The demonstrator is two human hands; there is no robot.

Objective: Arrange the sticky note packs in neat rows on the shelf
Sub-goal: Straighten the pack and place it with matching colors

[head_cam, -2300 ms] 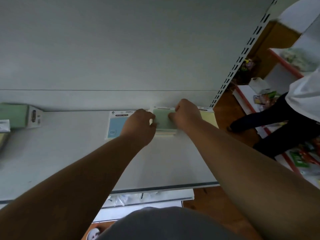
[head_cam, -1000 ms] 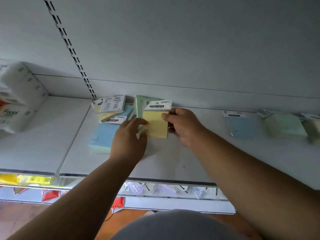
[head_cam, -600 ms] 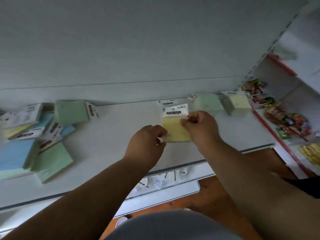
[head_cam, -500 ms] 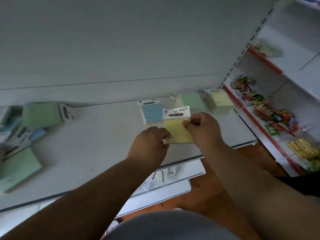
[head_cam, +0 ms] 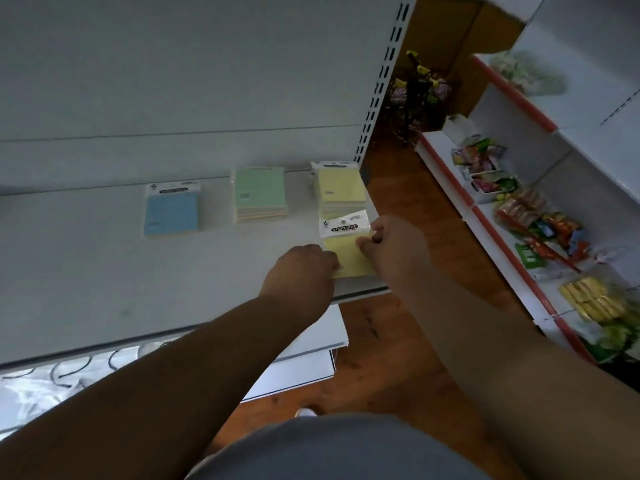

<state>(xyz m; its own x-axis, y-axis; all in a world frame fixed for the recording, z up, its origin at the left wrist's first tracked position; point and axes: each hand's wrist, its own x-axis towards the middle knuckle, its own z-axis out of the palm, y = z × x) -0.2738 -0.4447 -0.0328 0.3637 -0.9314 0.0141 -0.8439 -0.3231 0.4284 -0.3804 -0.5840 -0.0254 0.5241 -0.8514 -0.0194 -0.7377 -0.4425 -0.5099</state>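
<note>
Blue pack [head_cam: 170, 213]: It lies flat at the left end of the back row on the shelf [head_cam: 86, 271], header card toward the wall, well apart from your hands.
Green stack [head_cam: 260, 195]: It sits next in the row, squared up, with a gap on either side.
Left hand [head_cam: 300, 271]: Your fingers are curled, pinching the lower left edge of the yellow pack [head_cam: 348, 252].
Yellow pack: You hold it between both hands near the shelf's front right corner, header card pointing at the wall, long axis running front to back.
Right hand [head_cam: 394, 251]: Thumb and fingertips pinch the pack's right edge just below the header card.
Yellow stack [head_cam: 341, 188]: It closes the row at the right, just behind the pack you carry, and the header card seems to overlap its front edge.
Key relation: The stack lies straight ahead of your grip, along the pack's own long axis, so the placing looks like a forward slide. Both hands are about equally near.
Right of the shelf: A neighbouring rack [head_cam: 540, 237] holds snack packets.
</note>
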